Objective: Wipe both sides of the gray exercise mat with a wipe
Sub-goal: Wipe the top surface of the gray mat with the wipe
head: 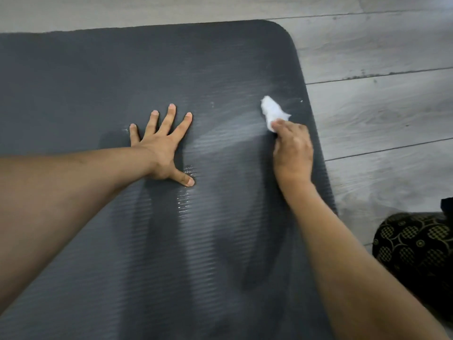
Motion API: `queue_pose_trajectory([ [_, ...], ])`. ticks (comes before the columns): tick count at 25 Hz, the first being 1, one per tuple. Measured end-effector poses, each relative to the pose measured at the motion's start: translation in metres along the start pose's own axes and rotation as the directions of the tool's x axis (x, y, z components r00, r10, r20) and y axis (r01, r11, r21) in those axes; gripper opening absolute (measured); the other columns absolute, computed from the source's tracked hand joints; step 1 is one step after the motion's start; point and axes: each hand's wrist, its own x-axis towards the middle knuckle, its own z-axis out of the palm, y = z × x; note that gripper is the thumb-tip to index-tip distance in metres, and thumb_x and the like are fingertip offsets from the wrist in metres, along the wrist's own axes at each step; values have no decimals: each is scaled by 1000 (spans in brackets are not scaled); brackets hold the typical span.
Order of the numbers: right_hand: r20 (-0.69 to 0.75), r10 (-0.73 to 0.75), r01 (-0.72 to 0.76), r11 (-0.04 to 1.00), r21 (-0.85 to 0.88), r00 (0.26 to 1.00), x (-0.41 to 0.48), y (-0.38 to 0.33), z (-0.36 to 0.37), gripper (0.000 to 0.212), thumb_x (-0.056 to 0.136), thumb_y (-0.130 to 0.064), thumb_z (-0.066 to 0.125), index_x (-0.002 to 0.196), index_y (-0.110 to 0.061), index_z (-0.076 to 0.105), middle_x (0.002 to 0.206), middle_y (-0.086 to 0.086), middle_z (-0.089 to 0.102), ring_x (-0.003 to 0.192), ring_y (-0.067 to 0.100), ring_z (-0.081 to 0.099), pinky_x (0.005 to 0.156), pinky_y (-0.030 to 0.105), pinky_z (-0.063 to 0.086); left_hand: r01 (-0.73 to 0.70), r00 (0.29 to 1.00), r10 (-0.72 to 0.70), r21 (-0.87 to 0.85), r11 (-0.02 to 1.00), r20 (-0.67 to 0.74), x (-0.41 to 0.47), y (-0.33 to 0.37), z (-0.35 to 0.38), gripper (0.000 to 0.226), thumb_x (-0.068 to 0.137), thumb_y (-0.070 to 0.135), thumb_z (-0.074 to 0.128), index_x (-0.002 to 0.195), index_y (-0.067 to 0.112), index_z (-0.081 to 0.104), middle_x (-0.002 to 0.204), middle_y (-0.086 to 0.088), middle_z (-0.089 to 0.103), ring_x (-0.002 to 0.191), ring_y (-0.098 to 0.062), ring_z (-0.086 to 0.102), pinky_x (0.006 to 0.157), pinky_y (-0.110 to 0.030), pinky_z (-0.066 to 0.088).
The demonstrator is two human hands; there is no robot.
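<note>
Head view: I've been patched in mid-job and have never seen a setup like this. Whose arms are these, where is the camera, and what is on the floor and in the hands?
There is no machine here. The two bare arms belong to a person, and the only camera is a wide-angle one worn on their head, looking forward and down. That is why the arms reach in from the bottom of the picture.

A gray exercise mat lies flat on a pale plank floor, with one rounded corner showing at the top right. The left hand lies flat on the mat with fingers spread and holds nothing. The right hand grips a crumpled white wipe and presses it against the mat near its right edge. Shiny wet streaks show between the hands. At the lower right is some dark patterned fabric; I cannot tell what it is.
</note>
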Motion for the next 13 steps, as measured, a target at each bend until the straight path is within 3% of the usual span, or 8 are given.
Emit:
queue_pose_trajectory([
  [2,-85,226,-229,973,-30,970,7,41,-12,35,85,2,50,109,-11,71,114,5,69,100,31,57,86,39,50,0,1000,0,-1,1000,0,1,-1,1,155,50,78,83,146,51,-35,156,10,-46,151,-29,-31,119,-69,-7],
  [3,-114,258,-261,965,-11,959,1,35,-8,36,85,3,49,110,-10,71,114,6,69,100,32,57,87,40,50,-1,1000,1,-3,1000,0,2,0,1,155,50,78,83,146,51,-35,156,10,-46,150,-29,-32,119,-69,-7],
  [6,-86,65,-51,986,156,994,-45,-26,10,32,86,6,53,111,-5,70,106,10,69,94,30,57,88,36,50,13,1000,-13,8,1000,4,1,1,1,155,50,77,83,147,50,-35,156,10,-46,150,-29,-32,119,-69,-7],
  [8,-65,-64,77,970,229,996,-70,-49,14,29,88,6,57,112,-4,70,112,7,68,99,25,58,94,31,49,10,1000,-10,15,1000,-1,1,0,1,154,50,78,83,148,49,-33,158,10,-44,151,-29,-30,119,-69,-6],
  [11,-78,-30,48,968,245,997,-67,-47,16,30,90,5,56,114,-7,71,116,4,68,103,24,59,98,26,46,-11,996,13,20,1000,-84,-11,-1,1,147,53,82,78,154,47,-23,164,6,-33,155,-31,-18,121,-67,2],
  [13,-108,-19,43,975,218,994,-67,-48,18,30,91,4,54,114,-7,70,115,4,68,103,25,59,99,24,45,3,963,7,35,999,-270,-35,-5,18,130,64,84,69,159,43,-10,169,-1,-16,156,-34,-1,122,-63,13],
])
